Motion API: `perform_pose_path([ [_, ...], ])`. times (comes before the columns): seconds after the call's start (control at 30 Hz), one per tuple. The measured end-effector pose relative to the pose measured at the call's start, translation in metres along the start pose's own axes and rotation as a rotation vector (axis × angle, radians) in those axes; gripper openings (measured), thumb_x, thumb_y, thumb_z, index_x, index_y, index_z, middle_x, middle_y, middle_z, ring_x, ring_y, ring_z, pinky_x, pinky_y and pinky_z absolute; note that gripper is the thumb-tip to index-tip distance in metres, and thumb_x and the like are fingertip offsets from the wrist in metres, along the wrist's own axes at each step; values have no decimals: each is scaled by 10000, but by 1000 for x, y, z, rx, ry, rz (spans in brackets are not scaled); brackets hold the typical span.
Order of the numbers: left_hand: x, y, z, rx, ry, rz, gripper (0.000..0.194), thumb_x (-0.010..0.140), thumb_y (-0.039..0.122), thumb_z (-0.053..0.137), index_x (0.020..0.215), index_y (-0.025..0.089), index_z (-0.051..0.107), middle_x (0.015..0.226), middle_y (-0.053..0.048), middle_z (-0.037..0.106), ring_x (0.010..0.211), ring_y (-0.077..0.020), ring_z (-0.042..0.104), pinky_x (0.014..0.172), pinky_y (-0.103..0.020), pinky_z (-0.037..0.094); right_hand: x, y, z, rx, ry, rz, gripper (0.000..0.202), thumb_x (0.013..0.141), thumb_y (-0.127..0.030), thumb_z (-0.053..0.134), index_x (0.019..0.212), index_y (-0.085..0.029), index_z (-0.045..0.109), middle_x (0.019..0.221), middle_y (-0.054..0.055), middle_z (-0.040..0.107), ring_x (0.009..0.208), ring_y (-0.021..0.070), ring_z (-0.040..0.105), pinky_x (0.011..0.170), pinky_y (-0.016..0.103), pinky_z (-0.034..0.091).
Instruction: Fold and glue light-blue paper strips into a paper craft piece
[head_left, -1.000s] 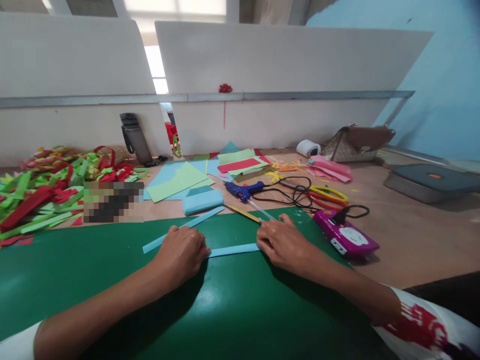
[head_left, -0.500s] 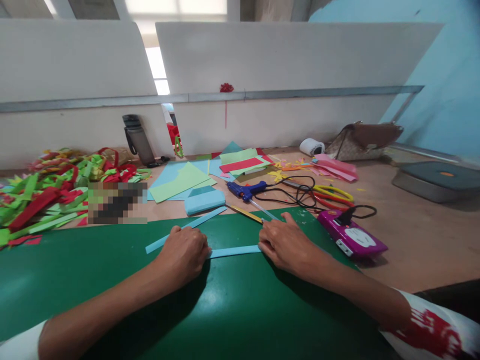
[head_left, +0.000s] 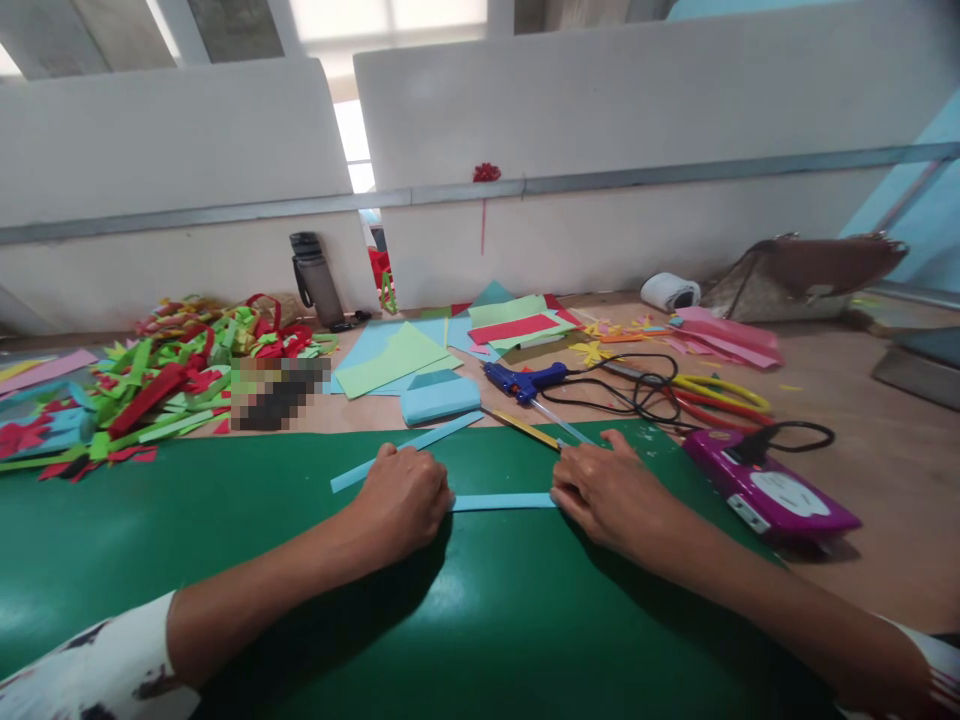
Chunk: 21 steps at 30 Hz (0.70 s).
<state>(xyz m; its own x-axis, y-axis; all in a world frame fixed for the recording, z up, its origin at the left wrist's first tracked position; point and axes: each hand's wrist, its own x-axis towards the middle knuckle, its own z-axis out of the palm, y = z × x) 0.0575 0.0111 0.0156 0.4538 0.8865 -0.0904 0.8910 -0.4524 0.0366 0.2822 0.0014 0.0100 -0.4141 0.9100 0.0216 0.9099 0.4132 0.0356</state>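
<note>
A light blue paper strip (head_left: 502,501) stretches flat between my two hands, just above or on the green board (head_left: 465,620). My left hand (head_left: 409,500) is closed on its left end, and my right hand (head_left: 604,490) pinches the right end. Behind my left hand lies a second blue paper strip (head_left: 442,432), set at a slant and partly covered by the hand. A folded blue paper piece (head_left: 441,402) rests beyond it. Close to my right hand are a yellow pencil (head_left: 525,427) and a blue glue gun (head_left: 525,380) with a clear glue stick.
On the right stands a purple power strip (head_left: 780,490) with a black plug, near scissors with yellow and red handles (head_left: 724,395). Red and green paper scraps (head_left: 172,375) pile up at left. Behind are coloured sheets (head_left: 397,360), a bottle (head_left: 317,285) and a handbag (head_left: 810,280).
The view has turned left, so everything sits further right in the picture. Both hands keep hold of the blue strip, which looks more level now.
</note>
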Motion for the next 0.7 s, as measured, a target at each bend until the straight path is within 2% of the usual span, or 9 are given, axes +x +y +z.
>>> perform_pose_path([
  [0.3,-1,-2,5,-9,33,8,246,811,237,448,654,164,622,712,-81,662,700,-210,579,672,-340,316,0,1,4,-28,45,-30,253,815,-173,427,644,-165,613,734,62,630,725,195,552,795,385,219],
  [0.5,-4,-3,11,-59,80,15,202,797,213,469,681,169,629,728,-61,661,711,-193,559,692,-337,309,-2,-1,-1,-32,-2,-17,244,824,-176,428,671,-165,619,767,66,638,736,195,551,811,392,223],
  [0.7,-6,0,11,23,100,34,233,835,225,429,689,164,600,735,-66,632,749,-205,538,693,-348,290,0,-4,-3,-31,-21,-1,235,828,-173,439,672,-159,614,775,65,636,744,191,550,822,398,230],
])
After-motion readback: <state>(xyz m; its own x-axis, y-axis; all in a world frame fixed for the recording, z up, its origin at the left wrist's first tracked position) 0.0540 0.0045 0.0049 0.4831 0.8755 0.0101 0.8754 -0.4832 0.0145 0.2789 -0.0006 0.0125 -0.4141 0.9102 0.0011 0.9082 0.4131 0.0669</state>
